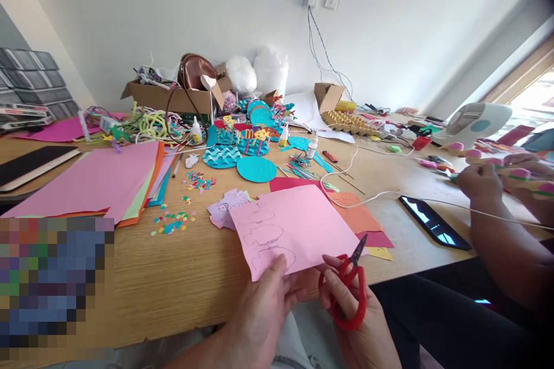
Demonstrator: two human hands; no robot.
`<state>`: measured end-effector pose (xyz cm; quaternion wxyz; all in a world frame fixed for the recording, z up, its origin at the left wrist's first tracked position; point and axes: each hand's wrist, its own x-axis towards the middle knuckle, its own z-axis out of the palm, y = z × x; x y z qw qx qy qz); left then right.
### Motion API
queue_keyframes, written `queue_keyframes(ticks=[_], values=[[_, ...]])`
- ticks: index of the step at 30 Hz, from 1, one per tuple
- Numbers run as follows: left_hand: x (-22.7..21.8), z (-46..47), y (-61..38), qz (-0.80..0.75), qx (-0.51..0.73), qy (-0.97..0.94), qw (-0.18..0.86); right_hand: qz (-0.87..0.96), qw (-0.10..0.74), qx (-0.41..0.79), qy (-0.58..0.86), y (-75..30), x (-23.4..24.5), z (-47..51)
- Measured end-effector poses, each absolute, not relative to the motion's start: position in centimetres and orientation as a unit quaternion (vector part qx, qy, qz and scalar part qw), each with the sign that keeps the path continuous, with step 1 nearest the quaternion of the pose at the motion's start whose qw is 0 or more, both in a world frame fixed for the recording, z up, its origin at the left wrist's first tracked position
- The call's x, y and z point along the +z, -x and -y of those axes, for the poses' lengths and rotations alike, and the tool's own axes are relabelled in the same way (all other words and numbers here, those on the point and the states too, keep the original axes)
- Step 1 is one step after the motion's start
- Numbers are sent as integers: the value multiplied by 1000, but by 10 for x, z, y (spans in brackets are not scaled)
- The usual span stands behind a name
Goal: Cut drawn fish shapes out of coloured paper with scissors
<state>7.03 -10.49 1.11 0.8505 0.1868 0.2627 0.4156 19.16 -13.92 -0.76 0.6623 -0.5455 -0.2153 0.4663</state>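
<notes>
Between thumb and fingers, my left hand [268, 300] grips the near edge of a pink sheet of paper [307, 225]. Fish-like outlines are drawn in pencil along the sheet's left side. My right hand [359, 317] holds red-handled scissors [355, 294], with the dark blades together and pointing up and away, beside the sheet's right corner. Under and behind the pink sheet lie lilac paper pieces [220, 210], an orange sheet [357, 213] and a small yellow piece with drawing on it [380, 252].
A stack of coloured paper [95, 179] and confetti [175, 222] lie left. Blue paper crafts [255, 144], glue bottles [311, 147] and a cardboard box [151, 95] stand farther back. A phone [433, 222] and white cable [389, 193] are right, near another person's hands [485, 181] holding an egg-carton strip.
</notes>
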Motion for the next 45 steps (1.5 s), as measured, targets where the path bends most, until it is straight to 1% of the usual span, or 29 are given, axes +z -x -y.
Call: queue_keyframes(ticks=[4, 6, 11, 14, 17, 20, 22, 25, 27, 30, 32, 34, 36, 39, 42, 45], values=[[12, 107, -62, -293, 382, -226, 847, 199, 678, 464, 535, -199, -8, 135], [12, 105, -49, -288, 389, -228, 845, 194, 685, 462, 530, -199, -7, 133], [16, 83, -18, -286, 436, -165, 838, 198, 678, 456, 541, -194, -3, 133], [16, 68, -8, -343, 434, -186, 812, 213, 657, 470, 550, -195, -6, 135], [14, 59, -5, -407, 442, -196, 775, 242, 617, 506, 552, -197, -9, 138], [13, 63, -10, -428, 453, -195, 758, 261, 581, 535, 554, -194, -8, 140], [13, 72, -19, -430, 447, -182, 763, 259, 574, 552, 547, -189, -6, 140], [12, 90, -37, -407, 424, -187, 787, 239, 599, 551, 529, -183, -7, 139], [13, 98, -48, -376, 415, -230, 796, 218, 624, 537, 525, -183, -9, 138], [17, 102, -59, -352, 405, -326, 779, 191, 661, 511, 515, -186, -13, 137], [22, 101, -62, -311, 399, -378, 775, 184, 681, 500, 503, -189, -15, 135], [26, 100, -61, -253, 387, -395, 794, 179, 688, 496, 499, -191, -16, 134], [30, 98, -55, -225, 365, -395, 813, 168, 683, 498, 508, -192, -16, 133], [30, 90, -42, -236, 329, -350, 845, 172, 675, 504, 511, -193, -17, 133], [25, 78, -34, -278, 349, -245, 861, 187, 669, 494, 523, -193, -16, 134], [19, 69, -33, -340, 389, -218, 828, 208, 648, 489, 546, -191, -15, 137]])
